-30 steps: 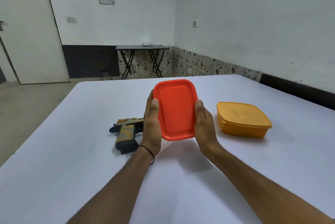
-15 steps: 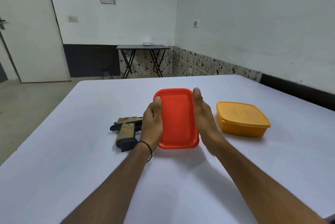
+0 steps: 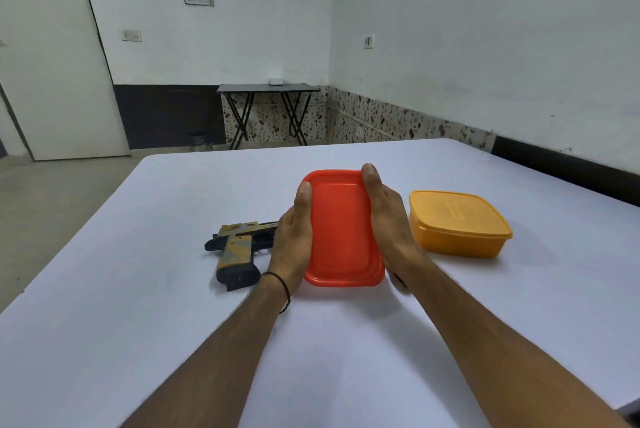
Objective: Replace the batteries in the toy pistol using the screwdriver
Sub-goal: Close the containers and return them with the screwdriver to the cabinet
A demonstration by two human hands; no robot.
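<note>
A red lidded plastic box (image 3: 343, 230) rests on the white table (image 3: 138, 306), held from both sides. My left hand (image 3: 294, 240) grips its left edge and my right hand (image 3: 384, 216) grips its right edge, thumbs on the lid. The toy pistol (image 3: 239, 251), yellow-grey with a black base, lies on its side just left of my left hand; its front part is hidden behind that hand. No screwdriver or batteries are visible.
A closed orange plastic box (image 3: 457, 223) stands to the right of the red one. Beyond the table are a small black folding table (image 3: 268, 108) by the wall and a white door (image 3: 52, 81) at the left.
The red box was held tilted up above the table; both hands have lowered it flat onto the table, a little further from me.
</note>
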